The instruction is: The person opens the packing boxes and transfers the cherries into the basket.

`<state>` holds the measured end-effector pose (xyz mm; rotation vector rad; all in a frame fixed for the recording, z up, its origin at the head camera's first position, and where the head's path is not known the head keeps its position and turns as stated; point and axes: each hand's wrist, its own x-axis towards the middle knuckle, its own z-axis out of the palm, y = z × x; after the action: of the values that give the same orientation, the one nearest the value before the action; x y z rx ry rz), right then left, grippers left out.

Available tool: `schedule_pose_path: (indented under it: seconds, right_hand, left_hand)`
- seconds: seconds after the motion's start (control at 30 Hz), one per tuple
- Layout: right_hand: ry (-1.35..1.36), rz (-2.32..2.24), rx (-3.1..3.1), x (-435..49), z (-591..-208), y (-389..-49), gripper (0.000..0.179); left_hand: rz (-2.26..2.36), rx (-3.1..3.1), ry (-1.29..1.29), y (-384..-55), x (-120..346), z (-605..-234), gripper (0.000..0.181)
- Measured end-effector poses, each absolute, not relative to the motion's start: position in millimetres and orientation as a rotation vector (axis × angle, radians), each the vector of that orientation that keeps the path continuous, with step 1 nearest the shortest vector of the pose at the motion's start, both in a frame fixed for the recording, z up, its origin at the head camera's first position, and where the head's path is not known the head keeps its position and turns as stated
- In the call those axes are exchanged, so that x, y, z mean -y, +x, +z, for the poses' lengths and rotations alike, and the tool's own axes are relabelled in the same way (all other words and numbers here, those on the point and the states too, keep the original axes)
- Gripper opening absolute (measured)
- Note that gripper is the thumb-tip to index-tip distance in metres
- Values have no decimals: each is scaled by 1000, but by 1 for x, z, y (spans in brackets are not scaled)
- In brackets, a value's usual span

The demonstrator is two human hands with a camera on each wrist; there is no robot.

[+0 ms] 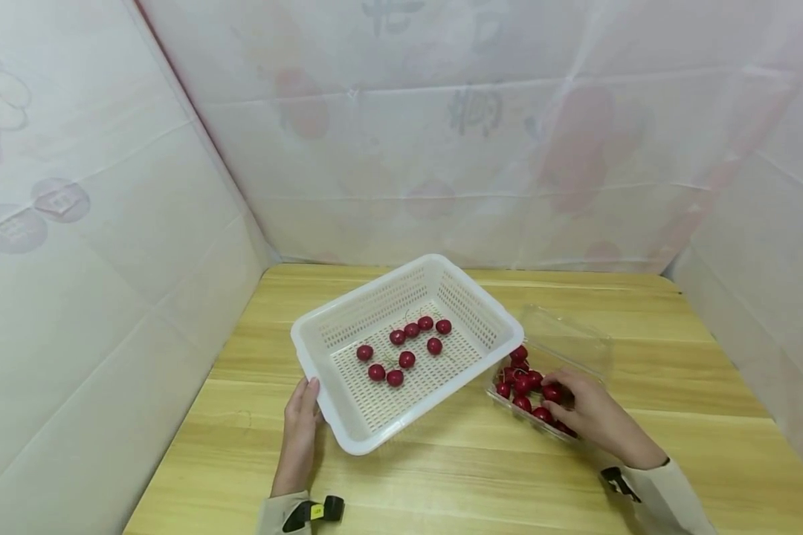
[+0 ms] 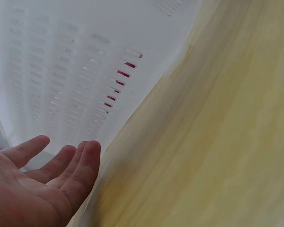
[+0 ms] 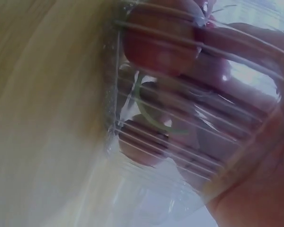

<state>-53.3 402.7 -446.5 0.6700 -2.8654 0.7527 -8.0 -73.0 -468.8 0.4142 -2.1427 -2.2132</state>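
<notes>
A white plastic basket [image 1: 401, 429] with slotted walls holds several red cherries [image 1: 407, 360], some with green stems. My left hand [image 1: 301, 420] holds its left end, thumb over the rim and the other fingers beneath. In the left wrist view, those fingers [image 2: 87, 163] lie by the slotted underside, where red shows through the slots. My right hand [image 1: 595, 416] reaches into a clear plastic box [image 1: 518, 411] with several cherries [image 1: 522, 383]. Its thumb and forefinger pinch a cherry [image 1: 552, 392]. In the right wrist view, the box wall blurs the fingers and fruit.
The box's clear lid [image 1: 569, 338] stands open behind it. Both containers are over a wooden table [image 1: 241, 423]. Printed white cloth [image 1: 482, 171] hangs behind the table and along both sides. The basket's right corner overlaps the box in the head view.
</notes>
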Motion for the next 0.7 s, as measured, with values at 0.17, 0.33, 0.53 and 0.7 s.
schedule_pose_path:
  seconds: [0.17,0.33,0.53,0.7]
  right_hand:
    - [708,805,2818,-406,-445,-51,27]
    - [671,835,2836,-409,-438,-49,27]
    - [642,862,2837,-410,-427,-48,28]
    - [652,904,2774,-413,-415,-51,29]
  left_hand:
    - [-2195,2165,422,-8,72,-468,62]
    - [-2196,2159,424,-7,73,-468,61]
    - [-2205,2151,408,-7,73,-467,61]
    - [-2217,2133,391,-8,72,-468,60]
